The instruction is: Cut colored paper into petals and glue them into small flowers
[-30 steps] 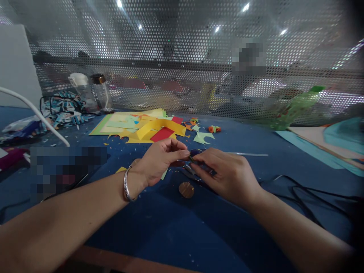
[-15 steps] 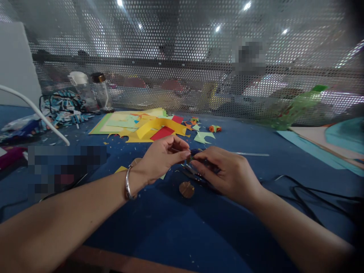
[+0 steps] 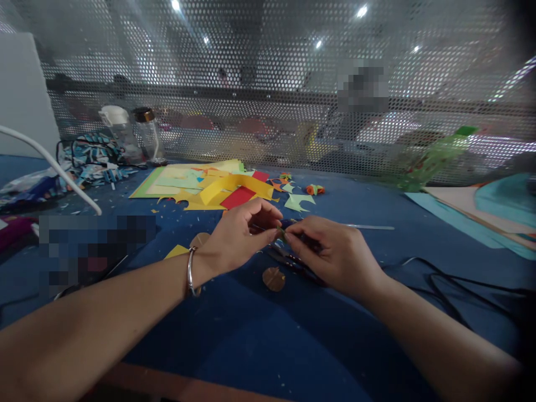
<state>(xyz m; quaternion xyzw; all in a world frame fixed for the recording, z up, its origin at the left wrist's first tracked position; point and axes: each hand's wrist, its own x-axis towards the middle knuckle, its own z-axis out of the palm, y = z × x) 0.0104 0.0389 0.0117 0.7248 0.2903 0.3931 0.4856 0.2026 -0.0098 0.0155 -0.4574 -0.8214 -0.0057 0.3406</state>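
Observation:
My left hand (image 3: 247,231), with a silver bangle at the wrist, pinches a small green paper piece (image 3: 281,233) by one side. Thumb and fingertips of my right hand (image 3: 324,243) close on the other side, so the fingertips nearly meet. Much of the piece is hidden by the fingers, and its exact shape cannot be made out. Below my right hand lie dark scissors (image 3: 287,258), partly covered by it. A round brown disc (image 3: 273,278) rests on the blue table just in front of them. A second brown disc (image 3: 200,240) shows behind my left wrist.
Cut coloured paper (image 3: 209,198) lies behind my hands, near a small orange-and-green paper shape (image 3: 315,190). Bottles (image 3: 146,134) stand back left; a green bottle (image 3: 439,156) leans at right. Black cable (image 3: 439,276) and a clear stick (image 3: 368,226) lie rightward. Perforated metal (image 3: 268,123) closes the back.
The fingertips have shifted slightly, and more of the green piece shows between them. Both hands stay in nearly the same place; the view has moved a little.

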